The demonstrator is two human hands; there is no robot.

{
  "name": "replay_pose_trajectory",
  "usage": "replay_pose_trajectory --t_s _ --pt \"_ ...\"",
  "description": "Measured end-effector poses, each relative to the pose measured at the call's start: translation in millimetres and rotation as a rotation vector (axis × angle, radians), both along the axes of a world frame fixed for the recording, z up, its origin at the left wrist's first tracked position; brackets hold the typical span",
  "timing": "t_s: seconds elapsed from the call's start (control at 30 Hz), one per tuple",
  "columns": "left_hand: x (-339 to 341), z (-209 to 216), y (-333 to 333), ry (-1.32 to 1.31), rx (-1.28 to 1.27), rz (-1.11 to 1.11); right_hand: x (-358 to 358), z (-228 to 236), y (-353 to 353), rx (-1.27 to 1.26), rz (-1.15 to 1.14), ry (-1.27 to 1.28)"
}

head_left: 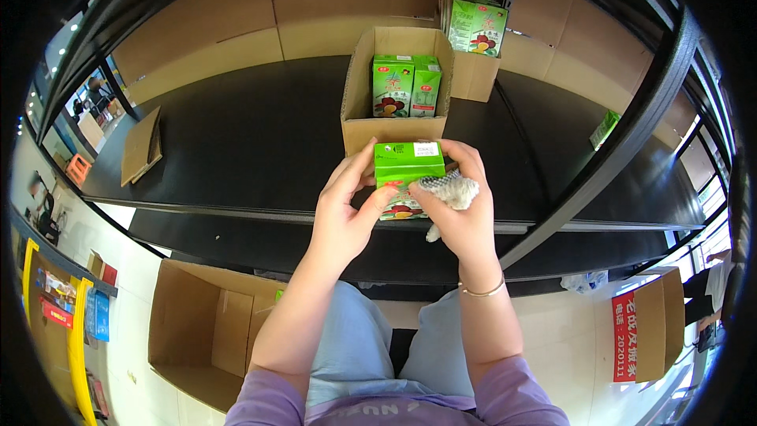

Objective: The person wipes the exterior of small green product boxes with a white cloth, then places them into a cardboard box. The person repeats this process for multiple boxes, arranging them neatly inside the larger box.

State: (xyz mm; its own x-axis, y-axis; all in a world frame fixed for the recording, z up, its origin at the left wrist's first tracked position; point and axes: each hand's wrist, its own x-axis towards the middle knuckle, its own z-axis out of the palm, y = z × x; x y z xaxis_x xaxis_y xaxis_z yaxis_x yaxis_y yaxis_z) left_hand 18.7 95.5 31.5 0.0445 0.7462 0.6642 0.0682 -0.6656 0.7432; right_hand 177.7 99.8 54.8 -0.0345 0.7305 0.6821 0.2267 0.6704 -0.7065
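Note:
Between both hands I hold a green carton [410, 161] with red fruit printed on its front and a white label on top. My left hand [347, 201] grips its left side, thumb on the front face. My right hand [465, 209] clasps the right side and also has a crumpled grey-white cloth [451, 189] tucked against the palm. Just beyond the carton, an open cardboard box [394, 128] stands on the black shelf, with green cartons [393, 88] upright inside it.
Behind the box, flat green packages [477, 25] stick out of another cardboard box [475, 79]. A folded cardboard piece [142, 146] lies at the shelf's left; a green packet [605, 130] is at the right by a black post [607, 166]. A large open box [185, 323] sits on the floor.

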Motion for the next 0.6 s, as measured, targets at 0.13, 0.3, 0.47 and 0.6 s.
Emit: replay_pose_trajectory --t_s 0.13,0.3,0.47,0.6 --pt "9.6 -4.4 7.8 -0.018 0.065 0.124 -2.0 -6.8 10.2 -0.060 0.011 0.071" --pt "14.4 -6.1 4.8 0.009 0.074 0.219 11.3 -10.8 13.0 -0.026 0.018 0.084" --pt "16.2 -6.4 4.1 0.023 0.091 0.240 44.3 3.4 31.1 0.136 -0.448 -0.190" --pt "14.4 -6.8 4.4 0.022 0.093 0.228 51.5 6.4 32.6 0.244 -0.554 -0.483"
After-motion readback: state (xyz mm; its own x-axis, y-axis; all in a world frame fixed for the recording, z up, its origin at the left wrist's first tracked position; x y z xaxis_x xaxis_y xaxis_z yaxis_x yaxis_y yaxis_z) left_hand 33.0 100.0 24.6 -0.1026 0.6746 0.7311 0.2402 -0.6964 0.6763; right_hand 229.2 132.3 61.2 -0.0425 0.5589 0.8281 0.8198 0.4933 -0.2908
